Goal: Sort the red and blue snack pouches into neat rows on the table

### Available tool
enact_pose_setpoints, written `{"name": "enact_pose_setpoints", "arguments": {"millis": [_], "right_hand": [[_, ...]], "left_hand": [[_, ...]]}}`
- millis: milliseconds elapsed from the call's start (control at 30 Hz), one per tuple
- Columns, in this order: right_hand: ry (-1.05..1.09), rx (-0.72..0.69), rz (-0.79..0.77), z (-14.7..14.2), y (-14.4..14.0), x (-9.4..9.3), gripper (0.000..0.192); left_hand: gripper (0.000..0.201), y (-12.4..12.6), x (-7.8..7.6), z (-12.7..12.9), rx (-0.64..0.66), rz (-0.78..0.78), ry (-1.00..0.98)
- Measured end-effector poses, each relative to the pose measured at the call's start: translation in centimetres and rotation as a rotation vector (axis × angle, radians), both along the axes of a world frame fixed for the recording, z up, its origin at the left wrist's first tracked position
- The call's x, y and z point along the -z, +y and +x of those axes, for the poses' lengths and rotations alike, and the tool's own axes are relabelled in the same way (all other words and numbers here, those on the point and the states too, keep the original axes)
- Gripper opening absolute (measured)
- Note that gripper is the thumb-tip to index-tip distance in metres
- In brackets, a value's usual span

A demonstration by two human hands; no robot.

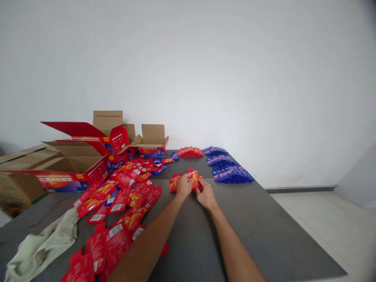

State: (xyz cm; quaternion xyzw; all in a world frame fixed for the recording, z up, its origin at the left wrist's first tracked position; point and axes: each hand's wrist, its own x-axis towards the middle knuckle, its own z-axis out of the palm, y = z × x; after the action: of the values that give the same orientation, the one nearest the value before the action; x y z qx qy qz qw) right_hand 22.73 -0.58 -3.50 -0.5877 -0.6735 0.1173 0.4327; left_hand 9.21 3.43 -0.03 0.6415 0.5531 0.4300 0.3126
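Both my hands meet over a small fanned bunch of red packets (175, 182) lying on the grey table (264, 227). My left hand (184, 186) presses on the middle of the bunch with its fingers curled over the packets. My right hand (206, 194) grips the bunch's right end, where a red packet (194, 175) sticks up between the fingers. A loose heap of red packets (126, 192) spreads out to the left of my left arm.
Rows of blue packets (227, 169) lie at the back right, a red row (190, 152) behind them. Open red-and-brown cartons (76, 164) stand at the back left, a pale cloth (44, 244) at the front left. The table's right edge drops to the floor (323, 223).
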Motion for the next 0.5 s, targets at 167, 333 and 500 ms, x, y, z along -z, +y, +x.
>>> {"name": "enact_pose_setpoints", "arguments": {"millis": [167,333,500], "right_hand": [[-0.183,0.102,-0.124,0.9,0.1,0.6,0.046],[-0.238,0.176,-0.213,1.1,0.4,1.3,0.042],[-0.259,0.18,-0.253,1.0,0.3,1.2,0.046]], "left_hand": [[0.025,-0.2,1.1,2.0,0.08,0.056,0.3],[0.029,-0.9,2.0,2.7,0.048,0.106,0.567],[0.032,-1.3,1.8,2.7,0.033,0.08,0.661]]}}
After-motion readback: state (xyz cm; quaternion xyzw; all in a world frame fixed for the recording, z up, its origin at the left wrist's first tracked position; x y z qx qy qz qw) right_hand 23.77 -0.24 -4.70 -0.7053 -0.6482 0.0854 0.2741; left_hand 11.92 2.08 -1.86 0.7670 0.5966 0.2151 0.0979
